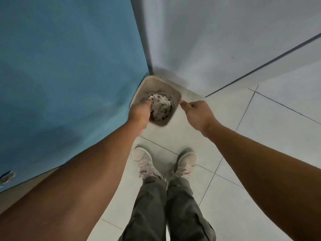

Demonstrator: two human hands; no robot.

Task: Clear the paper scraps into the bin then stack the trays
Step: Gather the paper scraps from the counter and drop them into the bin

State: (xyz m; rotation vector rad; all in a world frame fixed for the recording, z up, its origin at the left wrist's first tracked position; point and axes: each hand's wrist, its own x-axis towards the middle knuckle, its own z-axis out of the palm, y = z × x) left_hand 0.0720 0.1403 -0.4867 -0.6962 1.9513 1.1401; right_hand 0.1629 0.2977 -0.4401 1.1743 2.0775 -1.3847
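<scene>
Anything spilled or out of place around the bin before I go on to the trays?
Nothing spilled: the paper scraps sit heaped inside the bin, and the floor around it shows no litter. One oddity: a small crumpled bit lies on the blue surface at lower left, possibly a missed scrap; too blurred to tell.

Cannot make out the fingers of the left hand (pixel 139 113), blurred and sunk among the paper scraps (pixel 161 108), nor the floor of the bin (pixel 156 82) beneath. Cannot identify the small blurred thing (pixel 7 177) (cropped by the left edge) on the tabletop (pixel 60 66).
</scene>
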